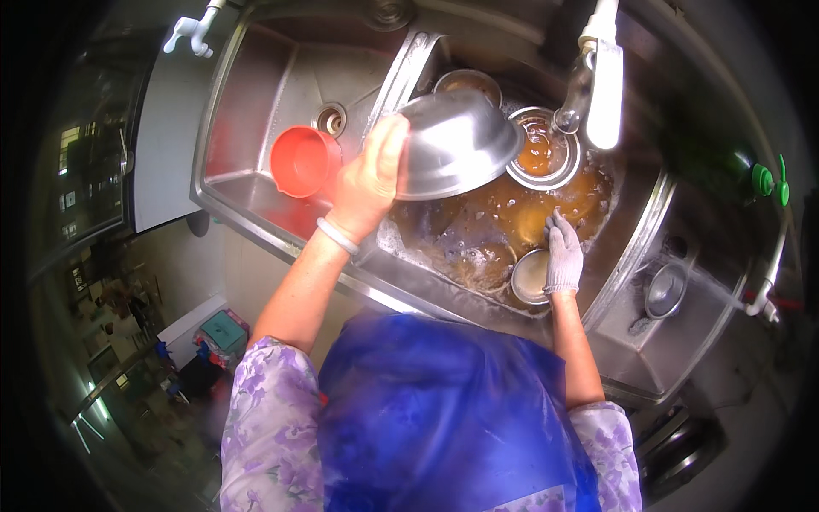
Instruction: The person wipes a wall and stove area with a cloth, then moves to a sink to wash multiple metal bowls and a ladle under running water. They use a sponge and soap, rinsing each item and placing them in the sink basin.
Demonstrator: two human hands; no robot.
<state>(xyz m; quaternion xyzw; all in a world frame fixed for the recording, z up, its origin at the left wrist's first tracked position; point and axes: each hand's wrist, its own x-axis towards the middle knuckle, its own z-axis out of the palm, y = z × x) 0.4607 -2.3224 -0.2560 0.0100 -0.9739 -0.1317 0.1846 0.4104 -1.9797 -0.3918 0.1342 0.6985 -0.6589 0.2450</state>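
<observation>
My left hand [374,176], bare and with a pale bangle at the wrist, grips the rim of a large steel bowl [457,144], which is tilted above the middle sink basin. My right hand [563,253] wears a light knitted glove with greyish fingertips. It is at the brownish water [537,211], over the edge of a small round steel bowl [530,278]; whether its hidden fingers grip anything cannot be told. A round steel container [544,176] with brownish liquid sits beneath the tap. Another round container [470,80] is partly hidden behind the large bowl.
A red plastic scoop [301,163] lies in the left basin near its drain [331,120]. A tap with a white sleeve [603,96] hangs over the middle basin. Steel dividers [630,246] separate the basins. In the right basin, water from another tap [764,304] runs towards a small metal bowl [665,291].
</observation>
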